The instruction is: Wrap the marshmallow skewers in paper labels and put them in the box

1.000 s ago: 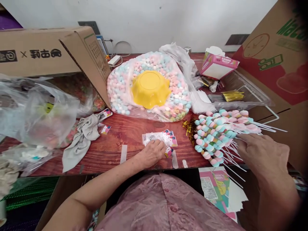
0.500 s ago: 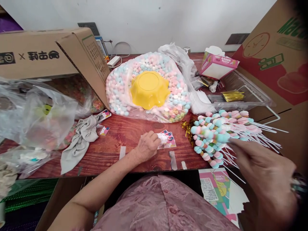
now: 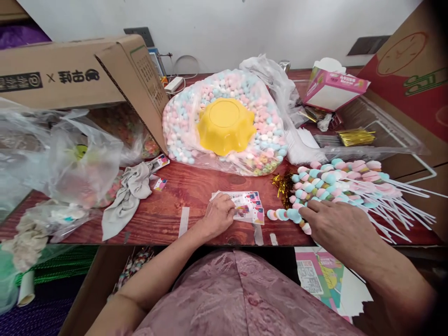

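My left hand (image 3: 220,214) lies on the table with its fingers curled over a fanned stack of printed cards or flat sleeves (image 3: 251,207); I cannot tell which they are. My right hand (image 3: 338,226) pinches a marshmallow skewer (image 3: 285,214) just behind its pink, blue and white pieces, which point left towards the stack. Behind that hand is a pile of similar marshmallow skewers (image 3: 322,179), their white sticks fanning out to the right. A bunch of gold twist ties (image 3: 283,185) touches the pile's left side.
A yellow scalloped bowl (image 3: 226,126) rests upside down on a big clear bag of marshmallows (image 3: 178,126). Cardboard boxes (image 3: 140,79) flank the table. A grey cloth (image 3: 126,198) and plastic bags (image 3: 84,158) lie left; a clear tray (image 3: 385,144) with gold ties stands right.
My right hand has come left and lowered the skewer from above the pile to beside the stack. My left hand now covers the stack's left part. The view has shifted slightly.
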The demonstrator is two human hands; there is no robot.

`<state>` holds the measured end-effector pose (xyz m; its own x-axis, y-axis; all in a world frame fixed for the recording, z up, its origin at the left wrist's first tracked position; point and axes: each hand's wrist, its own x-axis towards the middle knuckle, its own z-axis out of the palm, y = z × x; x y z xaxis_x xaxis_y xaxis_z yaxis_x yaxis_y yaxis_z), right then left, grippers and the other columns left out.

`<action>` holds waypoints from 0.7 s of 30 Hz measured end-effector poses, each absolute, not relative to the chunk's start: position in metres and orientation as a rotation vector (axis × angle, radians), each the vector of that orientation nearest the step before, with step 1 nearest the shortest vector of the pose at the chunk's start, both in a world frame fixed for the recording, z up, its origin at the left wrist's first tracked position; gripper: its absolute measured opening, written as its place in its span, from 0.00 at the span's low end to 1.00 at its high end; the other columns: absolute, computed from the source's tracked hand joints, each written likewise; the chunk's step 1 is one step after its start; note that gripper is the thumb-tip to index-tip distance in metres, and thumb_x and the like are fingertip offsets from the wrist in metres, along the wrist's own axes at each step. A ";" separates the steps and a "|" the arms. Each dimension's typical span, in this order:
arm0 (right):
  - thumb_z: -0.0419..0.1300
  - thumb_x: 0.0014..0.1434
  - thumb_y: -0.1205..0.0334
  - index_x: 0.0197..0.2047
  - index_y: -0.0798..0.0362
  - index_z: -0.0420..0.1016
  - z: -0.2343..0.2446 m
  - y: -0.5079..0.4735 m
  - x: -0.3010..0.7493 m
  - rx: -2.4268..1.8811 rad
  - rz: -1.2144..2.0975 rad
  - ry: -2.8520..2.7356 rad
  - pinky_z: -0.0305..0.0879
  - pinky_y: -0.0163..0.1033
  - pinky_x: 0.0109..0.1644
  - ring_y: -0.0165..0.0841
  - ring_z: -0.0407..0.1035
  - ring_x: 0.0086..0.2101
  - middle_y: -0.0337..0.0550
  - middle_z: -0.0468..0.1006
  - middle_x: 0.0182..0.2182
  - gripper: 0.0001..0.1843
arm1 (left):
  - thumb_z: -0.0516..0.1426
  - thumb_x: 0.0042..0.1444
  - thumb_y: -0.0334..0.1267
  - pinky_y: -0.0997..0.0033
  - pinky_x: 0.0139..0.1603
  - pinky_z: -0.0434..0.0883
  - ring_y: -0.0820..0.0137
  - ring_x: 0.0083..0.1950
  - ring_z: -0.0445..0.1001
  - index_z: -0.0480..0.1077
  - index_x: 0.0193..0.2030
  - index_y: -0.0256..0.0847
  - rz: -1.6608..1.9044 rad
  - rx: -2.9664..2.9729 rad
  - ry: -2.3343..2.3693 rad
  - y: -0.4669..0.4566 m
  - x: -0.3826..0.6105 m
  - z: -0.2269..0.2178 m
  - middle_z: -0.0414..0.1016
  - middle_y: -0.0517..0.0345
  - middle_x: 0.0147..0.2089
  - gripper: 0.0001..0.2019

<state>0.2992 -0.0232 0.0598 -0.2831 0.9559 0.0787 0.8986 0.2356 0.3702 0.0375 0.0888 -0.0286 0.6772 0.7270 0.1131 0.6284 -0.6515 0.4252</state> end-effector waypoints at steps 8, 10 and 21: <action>0.55 0.63 0.59 0.40 0.43 0.75 0.062 -0.047 0.313 2.521 0.239 2.715 0.67 0.42 0.32 0.37 0.75 0.30 0.40 0.81 0.33 0.07 | 0.57 0.61 0.35 0.69 0.42 0.64 0.68 0.40 0.71 0.78 0.38 0.38 0.380 2.401 0.929 0.098 0.019 -0.031 0.75 0.53 0.36 0.08; 0.59 0.61 0.59 0.40 0.42 0.76 0.052 -0.049 0.305 2.737 -0.030 2.739 0.70 0.41 0.35 0.36 0.75 0.30 0.38 0.80 0.32 0.05 | 0.56 0.62 0.35 0.70 0.41 0.64 0.69 0.39 0.71 0.79 0.37 0.39 0.381 2.334 0.894 0.101 0.016 -0.030 0.76 0.54 0.35 0.09; 0.62 0.59 0.68 0.39 0.47 0.77 0.021 -0.037 0.277 2.687 0.086 2.921 0.72 0.40 0.42 0.35 0.76 0.34 0.38 0.81 0.33 0.06 | 0.63 0.51 0.37 0.74 0.34 0.64 0.72 0.32 0.72 0.79 0.28 0.36 0.385 1.857 0.985 0.117 0.021 -0.026 0.78 0.57 0.28 0.07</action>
